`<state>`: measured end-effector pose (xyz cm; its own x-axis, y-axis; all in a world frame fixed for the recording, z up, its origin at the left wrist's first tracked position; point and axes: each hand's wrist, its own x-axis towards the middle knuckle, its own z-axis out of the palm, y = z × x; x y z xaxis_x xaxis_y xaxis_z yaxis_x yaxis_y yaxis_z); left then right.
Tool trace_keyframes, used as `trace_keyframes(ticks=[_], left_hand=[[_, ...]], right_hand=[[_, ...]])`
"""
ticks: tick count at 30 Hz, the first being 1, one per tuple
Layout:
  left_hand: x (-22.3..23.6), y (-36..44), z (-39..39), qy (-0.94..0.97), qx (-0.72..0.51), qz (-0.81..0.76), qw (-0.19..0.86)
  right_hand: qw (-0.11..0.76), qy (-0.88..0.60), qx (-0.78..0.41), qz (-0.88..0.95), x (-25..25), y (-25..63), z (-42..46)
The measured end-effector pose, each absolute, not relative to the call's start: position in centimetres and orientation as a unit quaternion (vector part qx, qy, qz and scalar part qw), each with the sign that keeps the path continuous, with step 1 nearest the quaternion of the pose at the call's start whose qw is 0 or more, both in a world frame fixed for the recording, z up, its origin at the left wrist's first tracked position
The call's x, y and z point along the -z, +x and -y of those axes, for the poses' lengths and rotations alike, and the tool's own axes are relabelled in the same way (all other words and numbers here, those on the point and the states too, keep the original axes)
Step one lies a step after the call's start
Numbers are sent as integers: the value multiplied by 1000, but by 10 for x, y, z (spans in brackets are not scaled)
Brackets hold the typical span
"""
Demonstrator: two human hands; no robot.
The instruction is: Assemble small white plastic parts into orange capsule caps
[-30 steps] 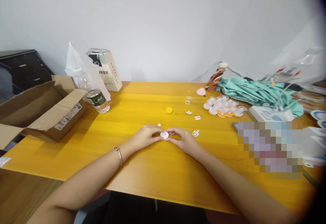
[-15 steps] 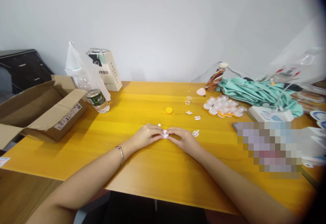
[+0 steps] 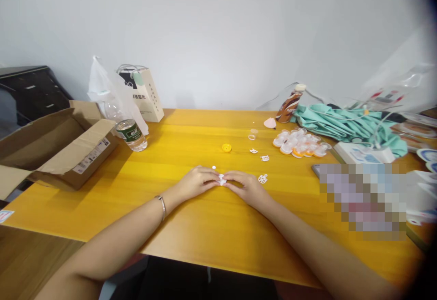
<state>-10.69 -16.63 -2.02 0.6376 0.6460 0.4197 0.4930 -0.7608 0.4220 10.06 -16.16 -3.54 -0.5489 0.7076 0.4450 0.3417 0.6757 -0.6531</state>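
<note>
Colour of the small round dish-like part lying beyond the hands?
Yellow part; shows best in the head view.

Beige bag (image 3: 149,95) reads "超市"; brown bottle (image 3: 288,106), "NES".

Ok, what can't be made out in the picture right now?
- Head view: small white piece, shape partly covered by left hand and right hand.
- Head view: grey item at right, surface pixelated.
- Head view: cardboard box, floor behind its near flap.
- Head view: white cutouts, detail too small.
</note>
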Motion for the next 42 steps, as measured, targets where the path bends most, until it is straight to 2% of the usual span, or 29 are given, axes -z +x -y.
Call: trace_keyframes(ticks=[25,33,42], left_hand=[[14,-109,172,927,-197,-318,26],[8,-106,176,939,-147,-308,-39],[7,-100,183,944,-98,-285,-132]], right_hand=[[294,-287,-122,903,33,100,166],[247,-280,-62,925,30,98,167],[241,-280,-37,928,27,93,166]])
